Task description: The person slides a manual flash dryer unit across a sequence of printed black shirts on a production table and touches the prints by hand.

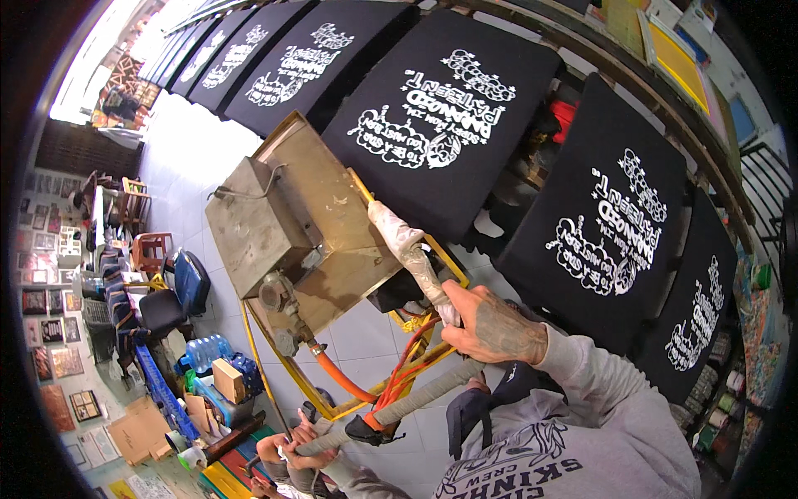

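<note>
A metal heating hood [332, 216] with a boxy housing [262, 224] on top rides on a yellow frame [341, 407]. My right hand [499, 324], in a grey sleeve, is closed round the lower end of its cloth-wrapped handle [407, 241]. Lower down, my left hand [312, 449] is closed near the left end of a tape-wrapped bar [416, 405]. An orange hose [345, 378] runs from a metal fitting [283, 303] on the hood toward the bar. Several black shirts with white prints lie in a row; the nearest printed shirt [440, 100] is beside the hood.
Beyond the shirts runs a long rail [632, 91]. On the left stand a dark blue chair [187, 287], water bottles [208, 353] and a cardboard box [226, 380]. A black bag or cloth [470, 416] hangs near my body. Tiled floor [366, 333] shows beneath the frame.
</note>
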`<state>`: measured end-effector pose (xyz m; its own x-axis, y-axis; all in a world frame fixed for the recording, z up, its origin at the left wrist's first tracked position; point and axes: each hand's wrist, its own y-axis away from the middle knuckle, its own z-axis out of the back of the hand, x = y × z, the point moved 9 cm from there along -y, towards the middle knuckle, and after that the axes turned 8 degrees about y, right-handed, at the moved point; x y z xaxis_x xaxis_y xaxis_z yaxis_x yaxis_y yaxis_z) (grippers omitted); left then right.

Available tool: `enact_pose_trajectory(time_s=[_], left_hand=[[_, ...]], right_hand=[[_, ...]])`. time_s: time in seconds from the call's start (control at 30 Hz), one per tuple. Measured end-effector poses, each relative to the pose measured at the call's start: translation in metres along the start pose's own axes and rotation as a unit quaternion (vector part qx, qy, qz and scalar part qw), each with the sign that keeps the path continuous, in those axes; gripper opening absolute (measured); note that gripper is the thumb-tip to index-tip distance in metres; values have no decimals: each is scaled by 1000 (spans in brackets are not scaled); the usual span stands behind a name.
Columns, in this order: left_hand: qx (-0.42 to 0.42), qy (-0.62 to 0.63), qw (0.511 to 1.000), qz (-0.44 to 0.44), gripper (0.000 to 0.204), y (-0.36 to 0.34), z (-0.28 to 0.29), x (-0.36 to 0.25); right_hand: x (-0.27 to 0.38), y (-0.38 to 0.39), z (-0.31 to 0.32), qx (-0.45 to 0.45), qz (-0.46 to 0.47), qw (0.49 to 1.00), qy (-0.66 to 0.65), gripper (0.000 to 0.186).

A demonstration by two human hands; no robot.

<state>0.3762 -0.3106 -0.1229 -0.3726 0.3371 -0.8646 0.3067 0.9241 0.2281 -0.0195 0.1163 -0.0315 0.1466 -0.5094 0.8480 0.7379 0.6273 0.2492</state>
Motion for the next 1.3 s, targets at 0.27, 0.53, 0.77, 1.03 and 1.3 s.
enact_pose_trajectory(time_s=[0.27,0.53,0.77,1.03,1.3], left_hand=[[62,-64,994,-63,12,-21,-50,-6],[110,3,982,-155,13,-35,-132,-14],[99,32,987,-122,22,-80,-166,-12],[119,68,986,-96,18,-140,-206,-7],[98,1,993,-67,26,-194,-247,-1]], right_hand=[[13,-28,15,-49,17,999,-12,29],[24,-52,12,-67,-2,998,20,25],[22,-73,0,-75,-53,995,-45,25],[36,-106,-2,-116,-54,991,-49,22],[46,-144,-1,-172,-73,980,-67,20]])
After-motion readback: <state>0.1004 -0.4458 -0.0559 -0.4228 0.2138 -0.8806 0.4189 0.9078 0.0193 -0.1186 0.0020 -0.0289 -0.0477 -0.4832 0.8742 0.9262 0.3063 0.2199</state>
